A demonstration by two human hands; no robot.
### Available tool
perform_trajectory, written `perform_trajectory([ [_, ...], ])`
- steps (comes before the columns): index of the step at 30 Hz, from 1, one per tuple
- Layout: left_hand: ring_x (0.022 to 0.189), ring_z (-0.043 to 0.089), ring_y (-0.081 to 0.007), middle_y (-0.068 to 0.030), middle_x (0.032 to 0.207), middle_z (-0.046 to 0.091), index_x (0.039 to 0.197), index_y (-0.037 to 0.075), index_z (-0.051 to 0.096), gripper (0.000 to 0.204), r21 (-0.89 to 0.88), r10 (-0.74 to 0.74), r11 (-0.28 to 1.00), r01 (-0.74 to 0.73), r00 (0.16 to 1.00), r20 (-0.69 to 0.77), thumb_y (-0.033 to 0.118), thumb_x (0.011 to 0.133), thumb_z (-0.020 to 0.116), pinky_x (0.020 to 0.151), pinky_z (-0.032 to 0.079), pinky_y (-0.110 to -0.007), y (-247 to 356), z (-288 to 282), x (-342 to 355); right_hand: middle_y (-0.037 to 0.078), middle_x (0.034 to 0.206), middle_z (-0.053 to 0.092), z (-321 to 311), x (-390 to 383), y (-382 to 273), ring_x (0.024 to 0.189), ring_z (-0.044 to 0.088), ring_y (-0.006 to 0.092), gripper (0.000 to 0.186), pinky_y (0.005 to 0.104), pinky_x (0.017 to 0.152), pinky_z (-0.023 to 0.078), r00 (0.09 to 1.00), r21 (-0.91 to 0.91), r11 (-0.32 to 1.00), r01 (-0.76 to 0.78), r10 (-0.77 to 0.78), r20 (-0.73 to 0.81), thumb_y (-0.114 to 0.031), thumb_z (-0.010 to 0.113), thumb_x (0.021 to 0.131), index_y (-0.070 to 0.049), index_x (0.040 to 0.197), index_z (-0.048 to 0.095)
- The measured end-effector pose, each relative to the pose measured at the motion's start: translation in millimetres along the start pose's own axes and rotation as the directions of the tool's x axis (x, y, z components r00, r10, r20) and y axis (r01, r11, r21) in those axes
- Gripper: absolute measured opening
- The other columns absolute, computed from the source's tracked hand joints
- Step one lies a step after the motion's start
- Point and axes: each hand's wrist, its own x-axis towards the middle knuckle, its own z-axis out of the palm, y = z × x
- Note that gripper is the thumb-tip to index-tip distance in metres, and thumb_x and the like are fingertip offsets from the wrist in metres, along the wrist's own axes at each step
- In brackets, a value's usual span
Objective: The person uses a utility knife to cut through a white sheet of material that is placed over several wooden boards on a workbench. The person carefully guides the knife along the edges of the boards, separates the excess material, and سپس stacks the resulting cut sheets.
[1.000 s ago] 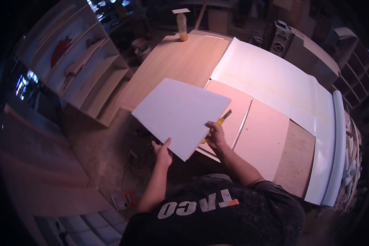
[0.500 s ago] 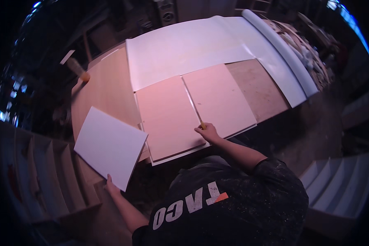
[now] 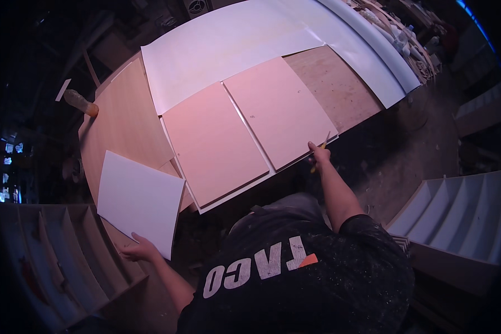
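My left hand (image 3: 137, 249) grips the lower edge of a white rectangular panel (image 3: 140, 200), held out to my left beside the workbench. My right hand (image 3: 319, 153) reaches to the front edge of the right one of two pinkish boards (image 3: 278, 108) and holds a thin yellow tool (image 3: 320, 150), a knife or pencil. The left pinkish board (image 3: 212, 142) lies next to it. Both rest on a large white sheet (image 3: 228, 44) covering the workbench (image 3: 122, 119).
A bottle (image 3: 80, 102) lies near the bench's far left corner. Bare chipboard (image 3: 334, 83) shows at the right of the bench. Shelf units with dividers stand at lower left (image 3: 67, 250) and at right (image 3: 462, 217). Cluttered shelving (image 3: 401, 33) runs behind the bench.
My head has turned, so the view rotated. The white panel went from in front of me, held in both hands, down to my left side; my right hand moved to the board's edge.
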Motion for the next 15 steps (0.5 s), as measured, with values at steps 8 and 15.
perform_trajectory([
  [8, 0.130, 0.043, -0.0403, -0.0227, 0.137, 0.048, 0.143, -0.001, 0.038, 0.076, -0.689, 0.701, 0.697, -0.201, 0.392, 0.595, 0.018, 0.079, 0.074, 0.109, 0.031, -0.052, 255.9, -8.1, -156.7, 0.010, 0.073, 0.061, 0.3, 14.7, -4.8, 0.048, 0.058, 0.0218, 0.053, 0.0364, 0.044, 0.052, 0.996, -0.138, 0.988, -0.071, 0.077, 0.038, -0.031, 0.082, 0.079, 0.002, 0.105, 0.050],
  [15, 0.135, 0.039, -0.0454, -0.0291, 0.146, 0.040, 0.148, -0.006, 0.028, 0.092, -0.814, 0.832, 0.555, -0.171, 0.141, 0.537, 0.027, 0.077, 0.077, 0.114, 0.029, -0.051, 356.2, 58.1, -261.6, 0.009, 0.081, 0.066, -27.1, 19.8, -27.2, 0.058, 0.062, 0.0170, 0.037, 0.0283, 0.045, 0.052, 0.995, -0.052, 0.994, -0.094, 0.096, 0.036, -0.028, 0.082, 0.079, 0.003, 0.088, 0.063],
])
